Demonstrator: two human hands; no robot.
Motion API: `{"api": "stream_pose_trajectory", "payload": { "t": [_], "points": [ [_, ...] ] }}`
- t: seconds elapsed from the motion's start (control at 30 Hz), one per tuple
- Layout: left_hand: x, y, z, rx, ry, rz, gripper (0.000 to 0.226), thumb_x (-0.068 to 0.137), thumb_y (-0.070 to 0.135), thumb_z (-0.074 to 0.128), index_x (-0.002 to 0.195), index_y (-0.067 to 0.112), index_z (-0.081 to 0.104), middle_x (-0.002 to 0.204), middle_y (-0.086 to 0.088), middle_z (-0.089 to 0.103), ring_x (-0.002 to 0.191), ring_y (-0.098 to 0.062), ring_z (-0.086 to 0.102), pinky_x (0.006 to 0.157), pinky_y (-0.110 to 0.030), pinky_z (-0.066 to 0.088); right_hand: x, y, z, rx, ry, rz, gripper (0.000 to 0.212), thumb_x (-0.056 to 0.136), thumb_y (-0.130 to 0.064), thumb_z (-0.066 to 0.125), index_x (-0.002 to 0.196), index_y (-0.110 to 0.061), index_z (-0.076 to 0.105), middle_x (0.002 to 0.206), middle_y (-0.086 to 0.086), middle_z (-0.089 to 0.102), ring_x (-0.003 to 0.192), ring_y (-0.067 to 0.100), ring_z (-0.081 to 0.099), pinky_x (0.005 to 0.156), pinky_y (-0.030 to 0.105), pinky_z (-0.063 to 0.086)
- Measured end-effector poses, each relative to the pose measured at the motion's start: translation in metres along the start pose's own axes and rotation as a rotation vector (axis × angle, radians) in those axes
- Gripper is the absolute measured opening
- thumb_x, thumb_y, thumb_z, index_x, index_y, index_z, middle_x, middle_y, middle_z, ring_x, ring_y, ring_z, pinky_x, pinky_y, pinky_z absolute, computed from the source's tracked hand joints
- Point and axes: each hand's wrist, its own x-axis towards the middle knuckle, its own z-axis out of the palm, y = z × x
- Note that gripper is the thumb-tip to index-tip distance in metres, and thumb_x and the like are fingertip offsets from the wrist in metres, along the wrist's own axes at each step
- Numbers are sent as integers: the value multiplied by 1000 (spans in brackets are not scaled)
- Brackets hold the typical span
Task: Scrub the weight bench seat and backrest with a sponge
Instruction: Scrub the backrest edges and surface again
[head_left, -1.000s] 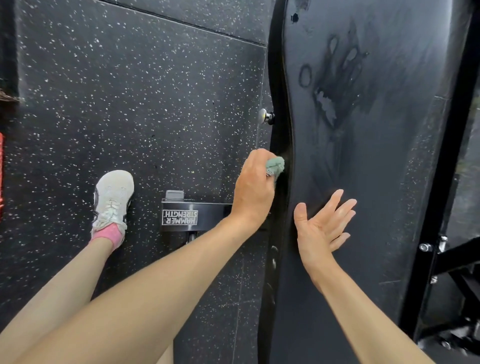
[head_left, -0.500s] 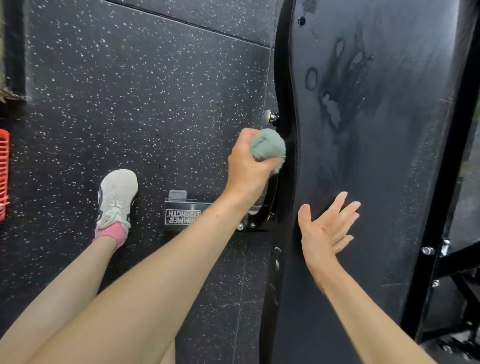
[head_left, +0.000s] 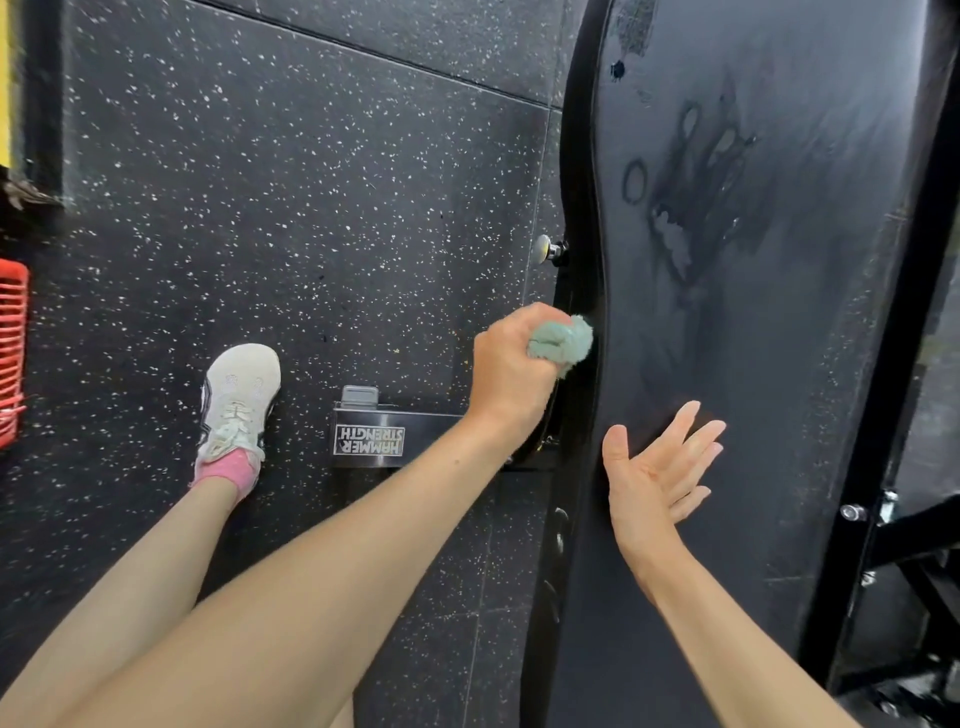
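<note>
The black padded weight bench runs up the right half of the view, with a wet hand-shaped mark on its upper part. My left hand grips a crumpled pale green sponge and presses it against the pad's left side edge. Over the pad's lower part my right hand is spread, fingers straight, palm turned up and empty; I cannot tell whether it touches the pad.
Speckled black rubber floor fills the left. A bench foot with a Hammer Strength plate sticks out under my left wrist. My white shoe stands beside it. An adjustment knob, a red basket and black frame are nearby.
My left hand slid the sponge up along the pad's left edge, then back down a little. The right hand has hardly moved.
</note>
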Motion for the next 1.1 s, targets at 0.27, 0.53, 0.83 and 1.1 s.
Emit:
{"api": "stream_pose_trajectory", "payload": {
  "t": [0.27,0.53,0.83,1.1],
  "points": [
    [-42,-48,-27,359,-363,-88,36,76,-4,56,98,23,60,90,6,59,83,-15,54,70,-32,46,2,-2,-1,-30,12,12,77,96,-29,46,152,-24,-7,158,0,-21,145,15,-18,115,45,-10],
    [-7,-13,-17,690,-128,290,26,78,9,62,100,14,49,70,4,49,65,-21,45,58,-33,36,1,-4,-2,-42,26,6,76,96,-29,47,152,-21,-3,159,3,-17,146,18,-14,116,47,-7],
    [-54,-38,2,558,-104,406,30,66,-2,58,93,7,64,82,-5,49,73,-23,50,56,-34,44,2,4,2,-7,29,-31,79,90,-43,41,152,-25,-6,158,0,-21,145,16,-18,114,46,-11],
    [-48,-31,-12,606,-108,371,27,68,-7,63,92,5,64,87,-7,48,77,-22,49,51,-30,36,2,7,3,-1,25,-44,75,97,-35,41,151,-27,-10,157,-2,-24,144,14,-21,114,45,-13]
  ]
}}
